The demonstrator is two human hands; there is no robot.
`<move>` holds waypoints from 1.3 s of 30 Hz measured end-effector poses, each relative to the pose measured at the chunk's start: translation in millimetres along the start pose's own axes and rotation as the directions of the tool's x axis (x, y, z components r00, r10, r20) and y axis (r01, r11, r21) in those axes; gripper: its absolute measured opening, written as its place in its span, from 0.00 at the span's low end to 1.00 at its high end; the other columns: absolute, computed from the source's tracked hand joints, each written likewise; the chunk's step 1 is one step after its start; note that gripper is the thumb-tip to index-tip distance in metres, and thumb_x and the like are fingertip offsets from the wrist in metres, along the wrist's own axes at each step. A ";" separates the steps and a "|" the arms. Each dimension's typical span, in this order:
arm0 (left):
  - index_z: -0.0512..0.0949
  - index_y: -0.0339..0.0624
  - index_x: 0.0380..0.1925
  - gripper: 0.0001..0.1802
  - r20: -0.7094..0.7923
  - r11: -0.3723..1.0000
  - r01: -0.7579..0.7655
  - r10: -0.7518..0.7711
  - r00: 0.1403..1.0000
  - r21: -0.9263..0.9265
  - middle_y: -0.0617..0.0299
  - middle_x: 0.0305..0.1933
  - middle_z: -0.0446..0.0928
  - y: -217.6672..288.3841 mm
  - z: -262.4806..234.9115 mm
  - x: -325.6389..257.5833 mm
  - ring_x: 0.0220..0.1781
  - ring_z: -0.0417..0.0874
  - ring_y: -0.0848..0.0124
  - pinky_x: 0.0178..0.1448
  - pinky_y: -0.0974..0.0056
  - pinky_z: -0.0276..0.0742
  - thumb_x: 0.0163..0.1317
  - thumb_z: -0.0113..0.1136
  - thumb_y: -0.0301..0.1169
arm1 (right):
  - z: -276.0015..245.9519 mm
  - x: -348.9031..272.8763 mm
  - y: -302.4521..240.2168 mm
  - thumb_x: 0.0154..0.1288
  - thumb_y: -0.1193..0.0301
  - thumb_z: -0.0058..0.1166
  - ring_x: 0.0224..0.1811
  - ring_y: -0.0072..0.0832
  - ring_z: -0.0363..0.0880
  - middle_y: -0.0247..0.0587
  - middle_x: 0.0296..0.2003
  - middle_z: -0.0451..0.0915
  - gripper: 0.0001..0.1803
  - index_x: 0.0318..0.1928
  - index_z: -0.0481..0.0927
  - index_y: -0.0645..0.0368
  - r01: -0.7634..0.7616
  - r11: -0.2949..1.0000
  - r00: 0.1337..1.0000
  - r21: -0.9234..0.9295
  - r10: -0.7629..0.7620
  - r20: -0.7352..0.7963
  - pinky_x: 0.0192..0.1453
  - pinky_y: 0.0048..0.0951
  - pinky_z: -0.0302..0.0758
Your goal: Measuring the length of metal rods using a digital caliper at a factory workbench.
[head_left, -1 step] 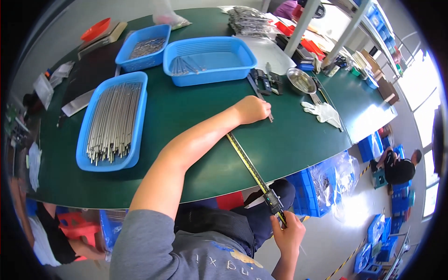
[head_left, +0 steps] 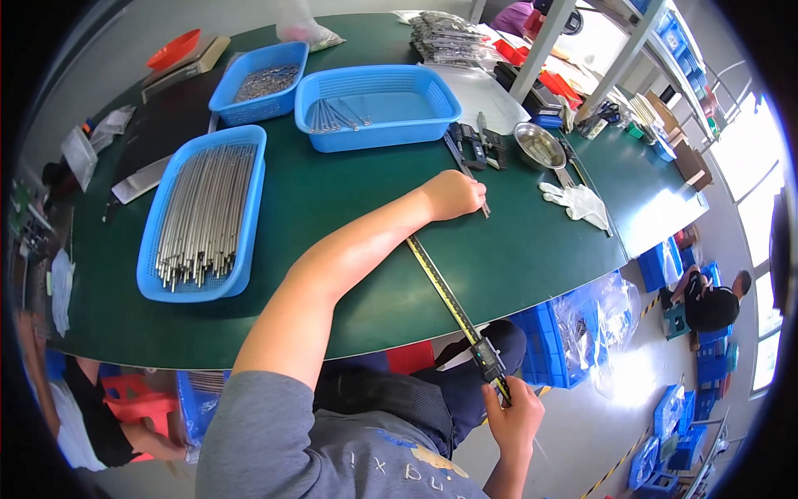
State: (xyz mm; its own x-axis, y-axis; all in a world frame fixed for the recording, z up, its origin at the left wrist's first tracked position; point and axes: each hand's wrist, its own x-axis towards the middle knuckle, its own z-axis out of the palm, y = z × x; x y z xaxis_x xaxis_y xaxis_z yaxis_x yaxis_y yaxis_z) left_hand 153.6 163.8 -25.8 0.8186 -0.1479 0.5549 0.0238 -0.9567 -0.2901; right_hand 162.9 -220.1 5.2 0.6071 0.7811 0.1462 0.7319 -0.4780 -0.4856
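Rod basket (head_left: 252,200): well left of the digital caliper (head_left: 446,293) (that's my landmark, bear with me). Blue, packed with long metal rods (head_left: 204,216) lying side by side.
Small basket (head_left: 258,106): beyond the caliper and off to its left, also blue, with a heap of little metal bits (too tiny to make out, sorry).
Wide basket (head_left: 399,104): beyond the caliper, just a few thin rods (head_left: 328,116) in its left part.
Left hand (head_left: 453,195): past the caliper's far visible stretch, forearm hiding the rest of the bar. Fingers curled in, slim metal tips (head_left: 487,213) poking out beside them; can't tell if that grip is pinching them or only covering them.
Caliper: slants over the edge of the green bench (head_left: 532,249), readout (head_left: 488,358) above the person's lap.
Dark measuring tools (head_left: 472,148): beyond the caliper, slightly right.
Right hand (head_left: 517,407): at the caliper's near end, grip pinching it just below the readout.
Metal bowl (head_left: 539,145), white glove (head_left: 576,205): right of the caliper, glove nearer.
What's changed: basically nothing. Bench stuff has slid a hair in view, while both hands and the caliper kept their pose. I'd blame a small head movement, so the work looks to be at the same point.
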 end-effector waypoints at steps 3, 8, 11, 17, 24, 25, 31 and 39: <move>0.76 0.45 0.26 0.03 0.054 0.999 0.049 -0.049 0.997 0.004 0.66 0.28 0.74 -17.7 1.2 -8.3 0.34 0.81 0.68 0.34 0.63 0.79 0.52 0.53 0.27 | 4.1 -1.6 2.5 0.50 0.61 0.68 0.18 0.34 0.75 0.40 0.22 0.76 0.17 0.33 0.78 0.59 0.065 0.998 0.997 0.003 -0.064 -0.051 0.23 0.31 0.69; 0.73 0.45 0.54 0.28 0.329 0.955 0.292 -0.261 0.908 -0.050 0.60 0.52 0.76 -14.9 -16.4 -25.5 0.48 0.81 0.62 0.42 0.60 0.81 0.49 0.57 0.24 | 8.0 -0.3 -1.9 0.50 0.61 0.67 0.19 0.35 0.75 0.41 0.23 0.77 0.17 0.33 0.78 0.60 0.108 0.994 0.994 -0.004 -0.108 -0.028 0.24 0.32 0.69; 0.77 0.41 0.39 0.15 0.255 0.936 0.344 -0.317 0.914 -0.071 0.58 0.42 0.75 -7.9 -34.5 -17.2 0.52 0.77 0.61 0.43 0.55 0.79 0.47 0.58 0.24 | 6.6 -2.8 8.1 0.52 0.64 0.66 0.21 0.35 0.75 0.43 0.26 0.78 0.17 0.38 0.79 0.62 0.117 0.993 0.993 0.020 -0.116 -0.036 0.25 0.31 0.70; 0.81 0.42 0.27 0.09 0.413 0.745 0.631 -0.656 0.632 0.217 0.50 0.28 0.80 -23.1 -180.5 -40.4 0.33 0.82 0.50 0.37 0.49 0.77 0.50 0.57 0.34 | -3.4 1.9 4.9 0.56 0.72 0.63 0.25 0.32 0.75 0.48 0.31 0.79 0.19 0.47 0.77 0.68 0.040 0.996 0.996 0.084 -0.047 0.077 0.30 0.28 0.72; 0.83 0.42 0.41 0.17 0.258 0.026 0.692 -0.937 -0.235 0.722 0.52 0.46 0.82 -77.0 -276.7 -212.2 0.50 0.83 0.59 0.50 0.57 0.78 0.51 0.59 0.33 | -10.2 5.0 2.9 0.56 0.71 0.63 0.25 0.33 0.76 0.49 0.32 0.79 0.18 0.44 0.78 0.69 0.065 0.995 0.994 0.069 -0.071 0.078 0.29 0.29 0.71; 0.83 0.42 0.41 0.17 0.268 0.039 0.693 -0.937 -0.226 0.720 0.52 0.46 0.82 -77.0 -273.6 -217.5 0.50 0.83 0.59 0.50 0.57 0.78 0.51 0.59 0.33 | -10.5 5.5 1.7 0.56 0.70 0.63 0.26 0.34 0.76 0.49 0.32 0.79 0.18 0.44 0.78 0.68 0.057 0.997 0.996 0.044 -0.060 0.073 0.30 0.29 0.72; 0.78 0.35 0.23 0.11 0.347 -0.245 0.910 -0.866 -0.361 0.335 0.60 0.22 0.77 -90.7 -260.8 -257.6 0.22 0.79 0.68 0.23 0.62 0.76 0.54 0.62 0.34 | -7.7 3.8 2.8 0.54 0.67 0.64 0.21 0.33 0.74 0.43 0.27 0.78 0.18 0.42 0.78 0.65 0.144 0.990 0.990 0.012 -0.144 0.009 0.26 0.29 0.70; 0.74 0.37 0.43 0.10 0.169 0.132 0.948 -0.968 0.186 -0.289 0.65 0.30 0.77 -47.8 -307.8 -185.1 0.31 0.80 0.77 0.30 0.73 0.74 0.61 0.59 0.26 | -6.9 6.9 -8.2 0.53 0.68 0.64 0.22 0.37 0.77 0.44 0.26 0.77 0.17 0.42 0.79 0.61 0.028 0.996 0.998 0.083 -0.033 0.060 0.27 0.32 0.72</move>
State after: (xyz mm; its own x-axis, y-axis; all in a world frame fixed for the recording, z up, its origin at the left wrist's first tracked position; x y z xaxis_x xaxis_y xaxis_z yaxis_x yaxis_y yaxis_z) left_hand -175.7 159.8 125.3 0.2258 0.9409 0.2524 0.6135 -0.3386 0.7134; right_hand 163.3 -213.6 16.1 0.5632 0.8190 0.1101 0.7204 -0.4213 -0.5510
